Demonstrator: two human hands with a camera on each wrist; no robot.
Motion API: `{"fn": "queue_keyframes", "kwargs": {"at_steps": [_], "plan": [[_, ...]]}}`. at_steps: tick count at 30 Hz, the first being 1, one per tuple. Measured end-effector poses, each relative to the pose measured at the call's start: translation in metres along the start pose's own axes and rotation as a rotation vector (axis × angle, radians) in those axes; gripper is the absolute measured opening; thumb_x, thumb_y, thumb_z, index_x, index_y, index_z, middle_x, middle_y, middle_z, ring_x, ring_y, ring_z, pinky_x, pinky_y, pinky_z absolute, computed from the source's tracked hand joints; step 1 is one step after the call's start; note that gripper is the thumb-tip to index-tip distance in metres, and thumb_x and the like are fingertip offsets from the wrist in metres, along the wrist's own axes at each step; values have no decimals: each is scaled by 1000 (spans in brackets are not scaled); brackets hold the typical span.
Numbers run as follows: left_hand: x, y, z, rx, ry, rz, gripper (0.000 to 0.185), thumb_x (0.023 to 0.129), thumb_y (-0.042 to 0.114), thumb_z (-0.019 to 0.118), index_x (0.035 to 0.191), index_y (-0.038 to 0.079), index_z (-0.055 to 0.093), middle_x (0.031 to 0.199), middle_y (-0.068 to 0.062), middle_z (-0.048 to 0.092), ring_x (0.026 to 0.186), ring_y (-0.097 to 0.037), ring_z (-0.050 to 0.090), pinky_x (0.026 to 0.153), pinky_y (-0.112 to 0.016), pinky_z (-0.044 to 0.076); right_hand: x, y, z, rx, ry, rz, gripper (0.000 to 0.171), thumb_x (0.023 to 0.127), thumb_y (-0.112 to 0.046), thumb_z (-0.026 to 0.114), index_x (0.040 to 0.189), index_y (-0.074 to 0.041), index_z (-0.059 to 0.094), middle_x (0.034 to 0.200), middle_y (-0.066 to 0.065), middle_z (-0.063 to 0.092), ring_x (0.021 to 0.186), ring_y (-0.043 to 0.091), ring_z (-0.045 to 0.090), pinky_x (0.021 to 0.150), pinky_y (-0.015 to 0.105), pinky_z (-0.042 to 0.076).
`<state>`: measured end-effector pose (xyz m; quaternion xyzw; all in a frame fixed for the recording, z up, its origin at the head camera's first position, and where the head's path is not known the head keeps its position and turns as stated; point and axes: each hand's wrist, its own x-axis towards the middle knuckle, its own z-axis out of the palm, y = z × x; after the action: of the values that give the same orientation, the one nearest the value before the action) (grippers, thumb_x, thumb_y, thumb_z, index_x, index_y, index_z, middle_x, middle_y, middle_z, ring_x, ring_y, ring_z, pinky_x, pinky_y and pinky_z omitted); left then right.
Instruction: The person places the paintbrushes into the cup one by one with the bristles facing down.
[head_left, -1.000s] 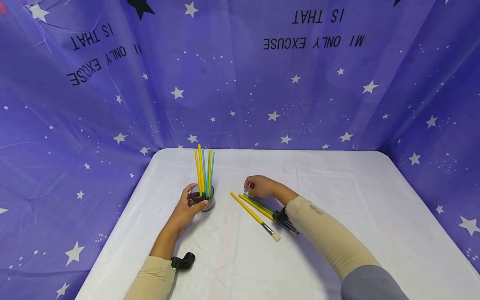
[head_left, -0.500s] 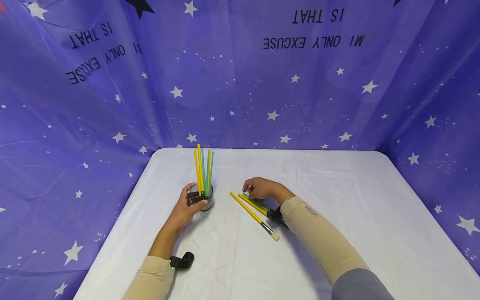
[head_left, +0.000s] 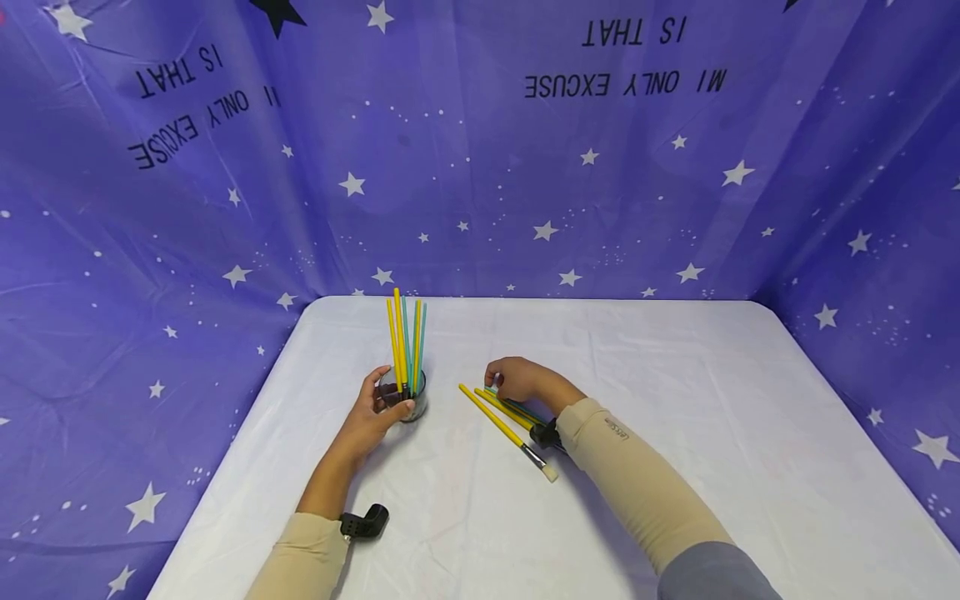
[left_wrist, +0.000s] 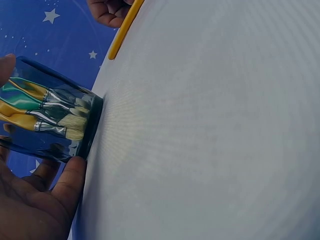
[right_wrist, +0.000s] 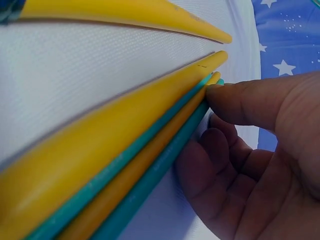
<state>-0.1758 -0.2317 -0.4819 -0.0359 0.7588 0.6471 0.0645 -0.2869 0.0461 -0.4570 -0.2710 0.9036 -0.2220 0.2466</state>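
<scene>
left hand [head_left: 372, 414] grips a clear dark-tinted glass cup [head_left: 403, 395] of upright brushes; right hand [head_left: 517, 377] curls onto loose yellow and teal paintbrushes [head_left: 507, 408] lying on the white table [head_left: 675, 400].
right fingertips [right_wrist: 235, 100] touch the handle ends beside the cup; whether one is truly pinched, i cannot tell. best to separate a single teal handle [right_wrist: 150, 175], roll it clear of its neighbours, and keep the cup braced.
</scene>
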Motion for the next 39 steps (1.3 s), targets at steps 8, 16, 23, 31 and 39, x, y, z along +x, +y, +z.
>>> {"fn": "queue_keyframes", "kwargs": {"at_steps": [8,16,23,31,39], "plan": [[0,-2,-1,6,10,6,83,92,16,71,155,20,17,137,-19,48,121,-26,48,91,-29,42,1,-1,0,-4,10,-11,22,85,6,64,99,-10,65,88,2,57,82,18,50,74,31,41],[-1,-3,-1,17,14,8,83,91,19,72,155,21,18,136,-17,49,122,-27,49,93,-33,41,2,-1,0,14,0,-13,28,85,8,60,105,-11,66,89,4,58,79,16,49,70,28,40],[-1,-3,-2,22,18,10,85,91,19,72,156,19,16,137,-18,49,122,-27,48,94,-35,41,1,-1,-2,38,-10,-8,29,85,9,60,104,-12,67,90,4,58,79,17,50,69,28,41],[0,-5,-1,21,2,11,85,92,21,72,156,18,15,137,-18,49,122,-26,49,94,-34,41,-2,4,-5,180,-49,21,25,88,8,60,104,-11,65,92,8,56,72,18,50,60,28,46],[1,-4,-2,13,-2,21,83,92,20,71,155,19,17,137,-19,49,122,-26,49,94,-32,40,-9,2,-14,273,-39,11,26,93,7,54,114,-6,61,95,9,57,64,17,47,57,30,44]]}}
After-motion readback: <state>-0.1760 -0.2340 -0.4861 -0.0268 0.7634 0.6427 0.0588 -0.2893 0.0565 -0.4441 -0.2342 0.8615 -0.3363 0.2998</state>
